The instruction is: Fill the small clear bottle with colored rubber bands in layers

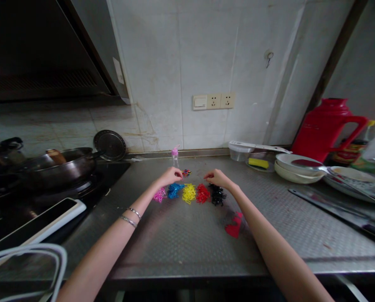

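1. Five piles of small plastic pieces sit in a row mid-counter, sorted by color. Pieces look like thin, glossy loops or links; too small to make out the exact shape.
2. Left to right: pink pile (159, 194), partly behind the left wrist; blue pile (174, 191), loose, spread sideways; yellow pile (189, 193), brightest, loop outlines readable; red pile (203, 193), compact; black pile (218, 196), dense, hard to separate by eye.
3. Mixed pile (186, 172) behind the row, smaller, multicolored, between the hands.
4. Left hand (172, 174): above the blue and pink piles, fingertips beside the mixed pile. Fingers curled, thumb near the fingertips; can't tell if it has a piece.
5. Right hand (219, 178): over the back of the black pile, fingertips pointing inward behind the red one. Fingers bent, thumb close to them; can't tell if anything is pinched.
6. Small clear bottle (175, 160) with a pink top stands behind the left hand, near the wall.
7. Red heart-shaped piece (234, 226) lies in front of the black pile, by the right forearm.
8. Metal counter (162, 247), textured. Far right: red thermos (321, 126), stacked bowls (296, 176). Left: pan (64, 170) on the stove.
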Demonstrator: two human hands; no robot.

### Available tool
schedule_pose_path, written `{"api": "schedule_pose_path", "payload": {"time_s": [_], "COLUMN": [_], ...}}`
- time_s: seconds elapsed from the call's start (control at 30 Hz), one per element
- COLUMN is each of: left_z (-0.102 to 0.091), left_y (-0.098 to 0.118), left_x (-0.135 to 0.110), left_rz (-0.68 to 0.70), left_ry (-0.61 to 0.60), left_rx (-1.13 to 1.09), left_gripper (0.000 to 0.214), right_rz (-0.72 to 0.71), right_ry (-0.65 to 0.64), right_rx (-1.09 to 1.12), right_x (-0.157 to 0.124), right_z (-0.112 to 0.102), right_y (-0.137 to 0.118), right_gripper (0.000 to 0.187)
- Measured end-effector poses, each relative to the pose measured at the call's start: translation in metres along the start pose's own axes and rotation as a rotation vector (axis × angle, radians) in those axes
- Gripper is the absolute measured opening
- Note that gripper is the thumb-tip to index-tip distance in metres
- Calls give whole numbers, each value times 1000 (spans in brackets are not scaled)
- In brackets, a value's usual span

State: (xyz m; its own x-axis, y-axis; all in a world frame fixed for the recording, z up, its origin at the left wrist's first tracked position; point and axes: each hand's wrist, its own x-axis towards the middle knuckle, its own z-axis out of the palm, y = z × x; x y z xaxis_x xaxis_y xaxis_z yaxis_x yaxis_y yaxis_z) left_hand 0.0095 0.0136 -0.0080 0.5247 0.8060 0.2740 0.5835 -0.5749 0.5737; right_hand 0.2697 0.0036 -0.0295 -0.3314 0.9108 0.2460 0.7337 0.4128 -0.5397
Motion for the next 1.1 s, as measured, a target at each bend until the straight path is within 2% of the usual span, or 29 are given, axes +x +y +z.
{"api": "schedule_pose_path", "payload": {"time_s": [0.17, 0.3, 0.53, 0.8, 0.97, 1.1], "left_z": [-31, -42, -49, -52, -49, -46], "left_y": [-27, -44, -45, -55, -55, -60], "left_x": [-28, -50, -65, -73, -72, -71], "left_rz": [-138, -249, -428, -499, -541, -563], "left_ry": [92, 114, 68, 254, 288, 297], "left_rx": [25, 28, -132, -225, -230, -233], "left_gripper": [14, 14, 27, 30, 27, 25], "right_rz": [10, 7, 18, 16, 29, 37], "right_ry": [36, 60, 60, 99, 105, 102], "right_rx": [-20, -36, -72, -83, -93, -88], "right_x": [0, 2, 1, 1, 7, 23], "right_z": [0, 3, 4, 14, 22, 23], "right_y": [1, 4, 2, -5, -8, -8], "right_gripper": [25, 25, 25, 27, 29, 29]}}
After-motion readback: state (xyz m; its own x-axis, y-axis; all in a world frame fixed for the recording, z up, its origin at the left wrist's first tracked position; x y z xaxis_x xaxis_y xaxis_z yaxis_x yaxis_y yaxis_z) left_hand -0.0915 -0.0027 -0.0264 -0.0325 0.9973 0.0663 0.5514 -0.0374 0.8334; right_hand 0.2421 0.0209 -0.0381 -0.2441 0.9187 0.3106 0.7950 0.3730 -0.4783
